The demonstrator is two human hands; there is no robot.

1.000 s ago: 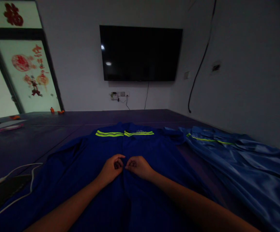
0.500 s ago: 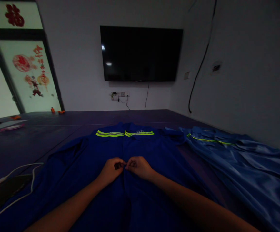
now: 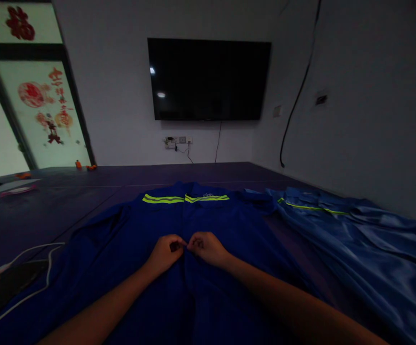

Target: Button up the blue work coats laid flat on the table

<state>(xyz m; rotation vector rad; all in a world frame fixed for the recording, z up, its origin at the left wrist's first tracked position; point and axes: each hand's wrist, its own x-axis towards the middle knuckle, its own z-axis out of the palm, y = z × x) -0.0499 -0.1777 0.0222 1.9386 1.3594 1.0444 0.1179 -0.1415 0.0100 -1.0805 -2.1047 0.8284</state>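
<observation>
A dark blue work jacket [image 3: 129,249] with yellow-green reflective stripes lies spread flat on a dark table [image 3: 67,191] in front of me. My left hand [image 3: 165,253] and my right hand [image 3: 208,248] meet at the jacket's centre front opening. Both are closed in a pinch on the fabric edges there, fingertips almost touching. What lies between the fingers is too small and dark to make out.
A second, lighter blue jacket [image 3: 355,239] with the same stripes lies to the right. A white cable [image 3: 31,251] and a dark flat device [image 3: 6,282] sit at the near left. A black TV [image 3: 208,79] hangs on the far wall. Papers [image 3: 10,186] lie at the far left.
My left hand's fingers have curled in tighter on the jacket's front edge and closed the small gap to my right hand. Otherwise nothing has moved.
</observation>
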